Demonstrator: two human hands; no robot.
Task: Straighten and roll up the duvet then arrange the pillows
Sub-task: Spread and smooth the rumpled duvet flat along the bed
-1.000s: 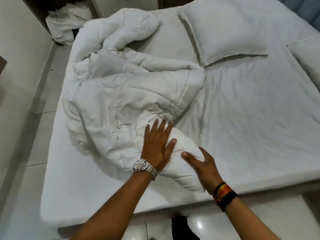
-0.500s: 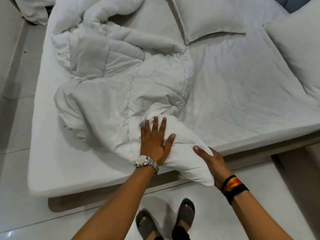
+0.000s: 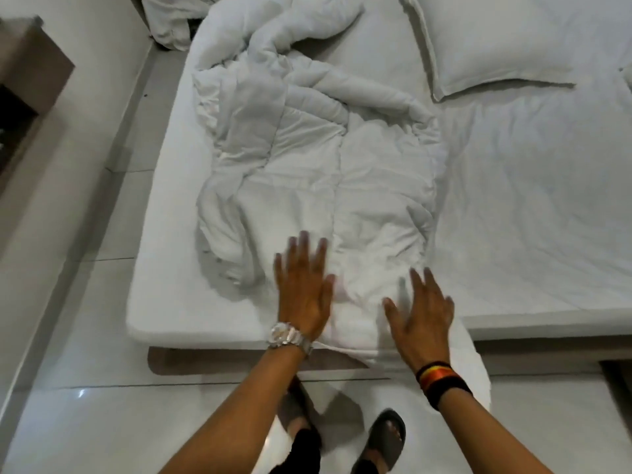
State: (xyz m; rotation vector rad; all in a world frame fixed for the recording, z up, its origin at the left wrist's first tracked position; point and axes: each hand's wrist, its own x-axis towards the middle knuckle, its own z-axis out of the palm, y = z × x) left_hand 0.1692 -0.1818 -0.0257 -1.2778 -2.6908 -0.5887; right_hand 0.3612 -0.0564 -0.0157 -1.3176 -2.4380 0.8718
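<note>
- Here, in the head view, the left hand (image 3: pixel 302 290) is lying flat with fingers spread, palm down on the near end of the white duvet (image 3: pixel 328 172); it is gripping nothing.
- The right hand (image 3: pixel 422 311) is sitting just beside it, to its right, also flat and spread open on the duvet's near corner, holding nothing; both hands are showing some motion blur.
- A silver wristwatch (image 3: pixel 287 336) is sitting on the left wrist, and a black, red and yellow wristband (image 3: pixel 441 378) is circling the right wrist.
- Beyond the fingertips of both hands, the duvet is lying crumpled in a long heap on the bed (image 3: pixel 530 217), running away from the hands toward the far end.
- Beneath the right wrist, the duvet's near corner is hanging over the bed's edge toward the tiled floor (image 3: pixel 85 388).
- Far beyond the right hand, a white pillow (image 3: pixel 492 42) is lying flat on the sheet, close beside the duvet's far right edge.
- Further right of that, the edge of a second pillow (image 3: pixel 627 80) is just showing at the frame's border.
- Below the forearms, two feet in dark sandals (image 3: pixel 386 436) are standing on the floor.
- Far off to the left hand's left, a brown piece of furniture (image 3: pixel 27 83) is standing against the wall.
</note>
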